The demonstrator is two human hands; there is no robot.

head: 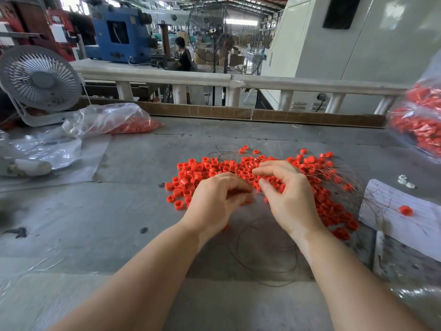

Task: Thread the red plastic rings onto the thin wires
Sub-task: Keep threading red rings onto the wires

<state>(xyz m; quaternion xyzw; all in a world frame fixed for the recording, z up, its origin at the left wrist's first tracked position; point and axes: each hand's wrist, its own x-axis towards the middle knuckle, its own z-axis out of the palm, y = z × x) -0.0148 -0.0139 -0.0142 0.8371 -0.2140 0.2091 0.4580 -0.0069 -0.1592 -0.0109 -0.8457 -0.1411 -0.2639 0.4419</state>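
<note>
A grey work table, scuffed and partly covered with clear plastic sheet, carries a loose pile of red plastic rings at its middle. Thin wires loop on the table just nearer the person than the pile, and finer strands fan out over the pile's right part. Both hands meet at the pile's near edge: the left hand has its fingers curled in, though what they pinch is blurred and cannot be told; the right hand pinches with thumb and forefinger, seemingly on a wire strand. Left of the pile lie an open plastic bag of rings and a small white fan. Right of it sit a white paper sheet and a full bag. Beyond the pile, a cardboard strip and white railing close the table's far edge; factory machines stand behind.
</note>
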